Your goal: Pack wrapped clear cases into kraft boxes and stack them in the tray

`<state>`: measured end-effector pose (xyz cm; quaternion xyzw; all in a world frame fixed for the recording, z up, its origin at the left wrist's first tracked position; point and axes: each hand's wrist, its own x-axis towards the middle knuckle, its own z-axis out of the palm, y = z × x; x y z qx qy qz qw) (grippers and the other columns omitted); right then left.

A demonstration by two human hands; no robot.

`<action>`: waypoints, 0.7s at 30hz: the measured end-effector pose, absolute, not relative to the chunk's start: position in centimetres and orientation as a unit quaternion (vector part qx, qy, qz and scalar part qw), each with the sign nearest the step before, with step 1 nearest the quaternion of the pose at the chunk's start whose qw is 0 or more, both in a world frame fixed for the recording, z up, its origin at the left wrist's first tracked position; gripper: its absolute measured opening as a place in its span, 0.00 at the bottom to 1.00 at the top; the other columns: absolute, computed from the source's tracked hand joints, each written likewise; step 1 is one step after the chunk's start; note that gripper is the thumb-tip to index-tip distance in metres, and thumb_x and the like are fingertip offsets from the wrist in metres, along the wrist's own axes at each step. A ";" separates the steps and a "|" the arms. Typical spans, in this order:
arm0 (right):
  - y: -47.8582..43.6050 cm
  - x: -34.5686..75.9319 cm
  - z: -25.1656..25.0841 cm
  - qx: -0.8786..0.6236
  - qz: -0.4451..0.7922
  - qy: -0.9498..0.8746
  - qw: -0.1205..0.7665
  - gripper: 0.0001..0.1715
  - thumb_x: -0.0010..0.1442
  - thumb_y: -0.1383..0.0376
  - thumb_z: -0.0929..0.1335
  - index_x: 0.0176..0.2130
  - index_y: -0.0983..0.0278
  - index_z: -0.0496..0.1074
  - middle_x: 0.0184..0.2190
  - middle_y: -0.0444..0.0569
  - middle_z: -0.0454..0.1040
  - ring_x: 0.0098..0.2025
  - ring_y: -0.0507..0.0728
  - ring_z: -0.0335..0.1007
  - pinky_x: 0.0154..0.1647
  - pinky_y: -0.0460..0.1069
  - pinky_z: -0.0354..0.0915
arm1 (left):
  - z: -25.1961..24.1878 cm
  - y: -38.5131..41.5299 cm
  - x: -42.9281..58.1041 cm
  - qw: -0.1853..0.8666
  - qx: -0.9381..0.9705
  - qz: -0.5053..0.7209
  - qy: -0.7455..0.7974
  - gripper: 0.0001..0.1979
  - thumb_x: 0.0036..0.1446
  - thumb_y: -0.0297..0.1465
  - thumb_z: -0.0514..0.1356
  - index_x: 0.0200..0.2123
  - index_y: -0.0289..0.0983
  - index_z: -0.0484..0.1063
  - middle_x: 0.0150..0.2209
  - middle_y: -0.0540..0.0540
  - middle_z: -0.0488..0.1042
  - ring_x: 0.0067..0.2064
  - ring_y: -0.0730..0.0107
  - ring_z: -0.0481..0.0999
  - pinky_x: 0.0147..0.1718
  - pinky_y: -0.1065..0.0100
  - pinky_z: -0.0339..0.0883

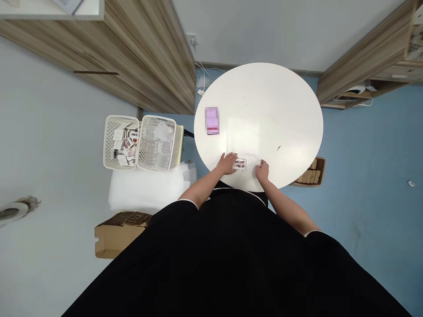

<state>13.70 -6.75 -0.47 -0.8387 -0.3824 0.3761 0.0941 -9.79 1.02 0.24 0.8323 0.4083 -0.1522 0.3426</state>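
Note:
On the near part of the white round table (291, 101) lies a small clear pack (240, 164) with several dark red pieces in it. My left hand (227, 163) rests flat at the pack's left edge, fingers spread. To the right of the pack, a short gap away, my right hand (262, 171) is on the table with its fingers curled together. Whatever those fingers may grip is too small or too pale to make out. Around and beyond the pack shows a faint pale rectangle; whether it is a thin sheet or a reflection I cannot tell.
A blurred pink-purple item (212, 120) lies at the table's left. Left of the table stand a white basket (105, 143) of small printed packs and another basket (172, 145) of clear plastic cases. White sheets (142, 189) and an open cardboard box (115, 241) are nearer me.

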 end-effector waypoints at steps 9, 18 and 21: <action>-4.4 14.1 -0.7 -0.829 0.459 -0.311 0.070 0.10 0.58 0.56 0.67 0.36 0.60 0.71 0.29 0.48 0.74 0.33 0.59 0.68 0.36 0.51 0.65 | -0.2 0.0 -8.9 0.339 0.817 -0.140 0.445 0.43 0.61 0.45 0.63 0.75 0.44 0.52 0.77 0.43 0.48 0.78 0.46 0.40 0.74 0.40 0.30; -5.0 12.2 1.3 -0.774 0.450 -0.426 0.132 0.09 0.61 0.58 0.64 0.34 0.59 0.68 0.34 0.47 0.76 0.36 0.57 0.70 0.41 0.50 0.66 | -0.3 0.0 -8.9 0.333 0.821 -0.129 0.447 0.39 0.61 0.46 0.63 0.72 0.44 0.58 0.76 0.43 0.50 0.77 0.48 0.42 0.74 0.40 0.30; -4.3 10.5 1.5 -0.751 0.450 -0.469 0.119 0.09 0.62 0.59 0.64 0.35 0.60 0.72 0.34 0.47 0.78 0.37 0.58 0.71 0.43 0.50 0.66 | -0.4 0.0 -8.8 0.332 0.820 -0.132 0.447 0.39 0.61 0.46 0.63 0.72 0.43 0.58 0.76 0.43 0.49 0.77 0.48 0.42 0.74 0.40 0.29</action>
